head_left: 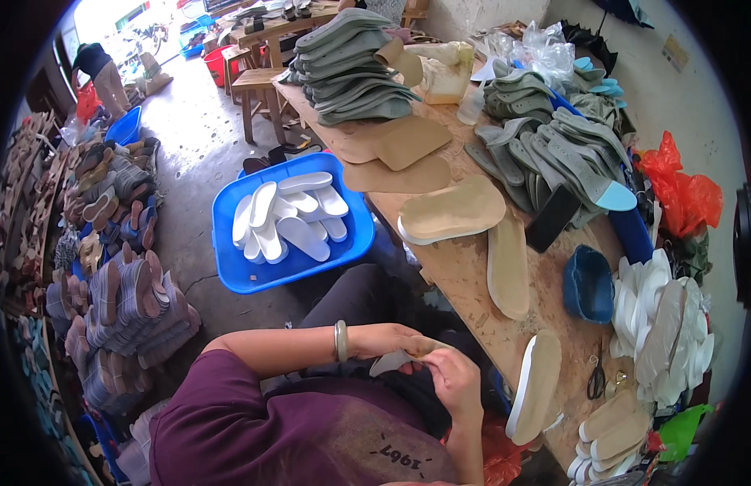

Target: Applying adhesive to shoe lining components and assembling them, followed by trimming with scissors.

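Observation:
Above my lap, my left hand [383, 340] and my right hand [456, 377] are both closed on a shoe sole [389, 362]. A white part of it shows below my left fingers and a tan edge between the two hands; the rest is hidden by my fingers. Nearest to my right hand, a white sole with a tan top [536, 387] lies at the front edge of the workbench [464, 263]. Farther up the bench are another tan-topped sole [452, 211] and a tan insole [507, 267]. Beyond my knee a blue basin [221, 235] holds several white soles [304, 236].
Stacked grey soles [343, 69] stand at the bench's far end, beside flat tan sheets [412, 142]. A black phone [553, 219], a dark blue bowl [588, 283] and scissors [595, 381] lie to the right. Piled shoe parts [132, 300] line the left. Another person [104, 77] bends over far left.

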